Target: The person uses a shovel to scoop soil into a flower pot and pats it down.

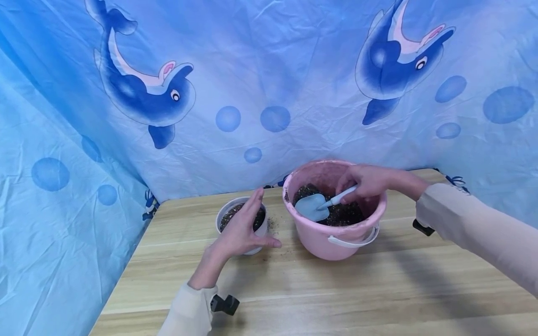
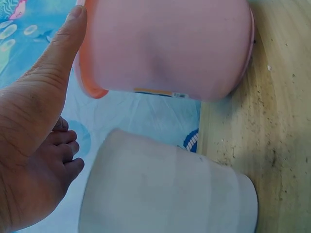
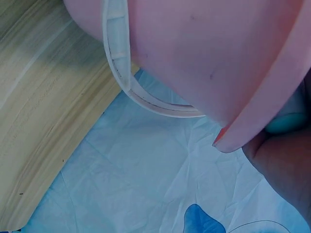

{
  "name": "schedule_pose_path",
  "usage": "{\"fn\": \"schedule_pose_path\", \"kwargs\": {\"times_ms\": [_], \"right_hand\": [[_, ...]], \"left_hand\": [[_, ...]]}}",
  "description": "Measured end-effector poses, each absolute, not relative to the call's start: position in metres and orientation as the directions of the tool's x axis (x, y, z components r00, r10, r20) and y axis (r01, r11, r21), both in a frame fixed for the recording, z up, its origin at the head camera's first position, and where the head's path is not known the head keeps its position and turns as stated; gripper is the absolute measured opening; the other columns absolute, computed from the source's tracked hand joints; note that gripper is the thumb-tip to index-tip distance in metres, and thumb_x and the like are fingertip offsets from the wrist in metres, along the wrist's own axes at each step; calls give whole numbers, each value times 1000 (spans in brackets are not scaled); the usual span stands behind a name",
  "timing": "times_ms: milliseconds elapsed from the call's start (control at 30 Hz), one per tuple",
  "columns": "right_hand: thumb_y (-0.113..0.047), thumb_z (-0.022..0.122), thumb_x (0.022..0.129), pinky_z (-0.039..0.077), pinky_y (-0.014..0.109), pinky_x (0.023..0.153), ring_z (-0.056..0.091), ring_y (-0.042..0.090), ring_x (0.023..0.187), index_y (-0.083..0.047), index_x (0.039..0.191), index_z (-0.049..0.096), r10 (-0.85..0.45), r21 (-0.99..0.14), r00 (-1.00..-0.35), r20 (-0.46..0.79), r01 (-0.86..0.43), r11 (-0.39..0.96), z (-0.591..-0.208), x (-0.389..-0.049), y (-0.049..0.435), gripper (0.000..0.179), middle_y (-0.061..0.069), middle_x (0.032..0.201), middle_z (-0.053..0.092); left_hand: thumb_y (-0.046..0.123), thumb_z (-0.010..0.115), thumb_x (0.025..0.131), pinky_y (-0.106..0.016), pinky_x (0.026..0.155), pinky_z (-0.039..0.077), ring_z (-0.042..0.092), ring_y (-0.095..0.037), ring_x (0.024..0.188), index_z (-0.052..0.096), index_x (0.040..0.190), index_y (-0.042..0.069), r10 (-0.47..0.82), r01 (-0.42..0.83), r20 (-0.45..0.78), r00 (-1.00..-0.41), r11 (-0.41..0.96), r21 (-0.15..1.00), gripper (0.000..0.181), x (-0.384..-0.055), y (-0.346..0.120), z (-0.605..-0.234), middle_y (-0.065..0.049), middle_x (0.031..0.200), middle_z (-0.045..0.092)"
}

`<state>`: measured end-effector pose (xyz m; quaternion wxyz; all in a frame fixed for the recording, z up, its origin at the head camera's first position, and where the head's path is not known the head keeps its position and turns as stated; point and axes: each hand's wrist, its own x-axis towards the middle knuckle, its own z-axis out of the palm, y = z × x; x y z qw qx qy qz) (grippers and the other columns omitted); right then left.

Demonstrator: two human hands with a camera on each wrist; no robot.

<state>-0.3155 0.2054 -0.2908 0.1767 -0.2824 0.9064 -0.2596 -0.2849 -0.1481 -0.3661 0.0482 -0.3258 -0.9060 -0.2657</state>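
My right hand (image 1: 369, 180) reaches over the rim of a pink bucket (image 1: 321, 242) and grips the handle of a light blue hand trowel (image 1: 312, 208). The blade lies inside the bucket, above dark potting soil (image 1: 342, 215), and little soil shows on it. My left hand (image 1: 239, 237) is held over a small white pot (image 1: 262, 230) to the left, fingers straight and thumb spread toward the bucket. Dark soil shows in the pot. In the left wrist view the white pot (image 2: 165, 189) stands beside the bucket; whether the fingers touch it I cannot tell.
Crumbs of soil (image 1: 272, 225) lie on the wooden table (image 1: 294, 298) between pot and bucket. The bucket's white carrying handle (image 1: 357, 243) hangs down at its front. Behind the table hangs a blue cloth (image 1: 235, 56) with dolphins printed on it.
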Motion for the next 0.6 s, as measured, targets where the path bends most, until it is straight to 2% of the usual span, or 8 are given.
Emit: {"fn": "schedule_pose_path", "kwargs": {"times_ms": [100, 267, 433, 600], "right_hand": [[-18, 74, 84, 52, 25, 56, 58, 10, 55, -6, 95, 73, -628, -544, -766, -138, -471, 694, -291, -316, 204, 16, 0, 85, 72], [-18, 74, 85, 54, 27, 78, 66, 8, 81, -9, 92, 76, -658, -492, -747, -96, -539, 683, -293, -317, 204, 12, -2, 88, 74], [-21, 74, 85, 55, 37, 84, 67, 11, 89, -12, 95, 77, -636, -452, -766, -92, -537, 712, -295, -315, 205, 13, -2, 92, 74], [-25, 74, 85, 54, 40, 87, 68, 16, 95, -14, 98, 76, -624, -399, -779, -60, -554, 730, -295, -311, 206, 17, -1, 98, 73]], "left_hand": [[68, 77, 62, -46, 114, 26, 19, -26, 145, 9, 156, 13, 559, 616, 269, -784, 652, 442, 129, -286, -152, -370, -1, 162, 5], [71, 74, 63, -44, 115, 24, 18, -25, 145, 10, 155, 11, 561, 617, 267, -783, 647, 449, 128, -287, -156, -373, -1, 162, 4], [72, 73, 63, -44, 115, 25, 17, -23, 145, 10, 155, 12, 555, 608, 262, -789, 648, 459, 127, -287, -157, -374, 0, 162, 5], [73, 73, 63, -44, 115, 25, 17, -23, 145, 9, 155, 12, 553, 605, 259, -792, 656, 451, 128, -287, -157, -373, -1, 162, 5]]}}
